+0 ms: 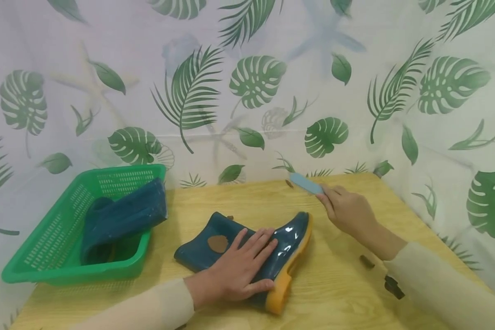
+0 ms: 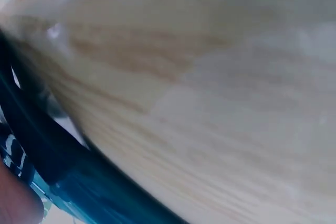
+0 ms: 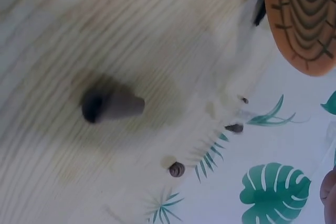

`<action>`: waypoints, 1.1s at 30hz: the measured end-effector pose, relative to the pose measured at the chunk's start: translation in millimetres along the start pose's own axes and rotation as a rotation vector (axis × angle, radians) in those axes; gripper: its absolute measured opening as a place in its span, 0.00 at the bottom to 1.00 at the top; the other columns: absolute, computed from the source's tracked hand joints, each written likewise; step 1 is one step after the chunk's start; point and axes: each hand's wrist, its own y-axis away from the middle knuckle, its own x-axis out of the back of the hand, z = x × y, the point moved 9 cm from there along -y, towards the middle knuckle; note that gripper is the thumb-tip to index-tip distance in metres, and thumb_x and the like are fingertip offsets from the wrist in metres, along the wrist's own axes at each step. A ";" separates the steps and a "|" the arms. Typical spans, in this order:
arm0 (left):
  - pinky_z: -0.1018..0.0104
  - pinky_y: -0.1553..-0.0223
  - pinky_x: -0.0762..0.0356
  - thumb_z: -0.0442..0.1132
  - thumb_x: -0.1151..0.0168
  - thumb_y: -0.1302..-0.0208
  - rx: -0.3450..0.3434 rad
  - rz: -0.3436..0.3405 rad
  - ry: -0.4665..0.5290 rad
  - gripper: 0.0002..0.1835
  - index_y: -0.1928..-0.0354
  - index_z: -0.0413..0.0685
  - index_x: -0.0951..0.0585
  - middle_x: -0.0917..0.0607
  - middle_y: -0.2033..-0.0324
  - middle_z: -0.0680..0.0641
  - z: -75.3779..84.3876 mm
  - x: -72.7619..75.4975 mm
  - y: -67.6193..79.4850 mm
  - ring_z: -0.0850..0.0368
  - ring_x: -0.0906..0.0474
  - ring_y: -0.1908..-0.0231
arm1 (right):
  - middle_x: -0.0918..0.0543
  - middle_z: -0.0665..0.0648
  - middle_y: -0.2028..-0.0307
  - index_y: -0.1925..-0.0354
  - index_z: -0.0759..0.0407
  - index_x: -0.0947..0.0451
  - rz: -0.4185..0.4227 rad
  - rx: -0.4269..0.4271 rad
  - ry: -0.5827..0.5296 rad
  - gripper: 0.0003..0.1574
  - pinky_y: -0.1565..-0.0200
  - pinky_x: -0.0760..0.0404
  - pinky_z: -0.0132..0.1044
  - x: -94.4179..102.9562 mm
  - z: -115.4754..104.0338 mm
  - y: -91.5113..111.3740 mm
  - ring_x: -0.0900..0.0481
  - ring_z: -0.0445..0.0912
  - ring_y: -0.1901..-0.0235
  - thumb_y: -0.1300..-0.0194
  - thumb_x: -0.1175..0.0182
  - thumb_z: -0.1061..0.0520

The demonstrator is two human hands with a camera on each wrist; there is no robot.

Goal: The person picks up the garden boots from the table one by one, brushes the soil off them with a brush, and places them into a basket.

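A dark-blue rubber boot [image 1: 290, 238] with a yellow sole lies on its side on the table, toe pointing away. On its shaft is a brown patch [image 1: 217, 244]. My left hand [image 1: 243, 263] rests on the boot around the ankle, fingers spread out. Up and to the right of the toe, my right hand [image 1: 350, 213] grips a light-blue flat tool [image 1: 306, 183] in the air, apart from the boot; the fingers cover its other end, so its kind is unclear. The right wrist view shows the boot's ridged sole [image 3: 302, 19]; blue rubber [image 2: 89, 182] fills a corner of the left wrist view.
At the left stands a green plastic basket [image 1: 49, 276] with another dark-blue boot [image 1: 123, 215] in it. Brown lumps [image 1: 367, 261] lie scattered on the wooden table [image 1: 334, 293], several of them, some under the right forearm. A leaf-print cloth [image 1: 247, 137] hangs behind the table.
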 end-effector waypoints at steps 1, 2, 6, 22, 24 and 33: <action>0.40 0.25 0.62 0.70 0.68 0.27 0.008 0.006 0.006 0.45 0.20 0.51 0.59 0.66 0.20 0.49 -3.4 2.3 2.1 0.52 0.69 0.21 | 0.17 0.65 0.75 0.54 0.72 0.16 0.004 -0.002 0.008 0.43 0.90 0.34 0.38 2.4 1.3 -0.2 0.26 0.49 0.88 0.19 0.66 0.40; 0.40 0.25 0.61 0.69 0.66 0.26 0.020 0.013 0.009 0.44 0.20 0.52 0.58 0.65 0.20 0.49 -7.5 4.9 4.5 0.51 0.67 0.21 | 0.17 0.66 0.75 0.54 0.72 0.16 0.012 -0.004 0.013 0.42 0.90 0.34 0.38 5.2 2.8 -0.2 0.25 0.50 0.88 0.19 0.65 0.40; 0.38 0.26 0.58 0.65 0.60 0.26 0.111 0.047 -0.012 0.43 0.20 0.50 0.55 0.60 0.20 0.48 -31.3 16.6 17.4 0.48 0.59 0.21 | 0.17 0.67 0.75 0.53 0.73 0.17 0.025 -0.022 0.015 0.37 0.89 0.32 0.40 14.7 12.3 0.4 0.22 0.54 0.85 0.19 0.60 0.43; 0.37 0.38 0.33 0.67 0.63 0.25 0.662 0.018 0.006 0.44 0.27 0.35 0.39 0.33 0.31 0.32 -119.5 10.3 67.6 0.33 0.32 0.34 | 0.16 0.65 0.73 0.54 0.72 0.16 0.002 -0.023 -0.070 0.41 0.87 0.29 0.39 10.4 -6.4 2.3 0.22 0.50 0.84 0.19 0.64 0.40; 0.40 0.44 0.26 0.64 0.62 0.24 0.713 0.014 0.011 0.40 0.32 0.31 0.33 0.25 0.41 0.31 -125.8 7.2 70.3 0.35 0.26 0.42 | 0.15 0.64 0.73 0.54 0.72 0.16 -0.006 -0.008 -0.106 0.42 0.86 0.29 0.38 7.9 -17.2 2.0 0.22 0.50 0.83 0.19 0.65 0.40; 0.49 0.60 0.24 0.46 0.55 0.22 0.846 0.055 0.110 0.22 0.66 0.33 0.24 0.23 0.71 0.39 -149.1 2.6 68.8 0.43 0.23 0.65 | 0.21 0.56 0.77 0.55 0.68 0.15 -0.003 0.082 -0.189 0.41 0.84 0.38 0.27 4.5 -60.5 -3.4 0.34 0.38 0.86 0.19 0.66 0.40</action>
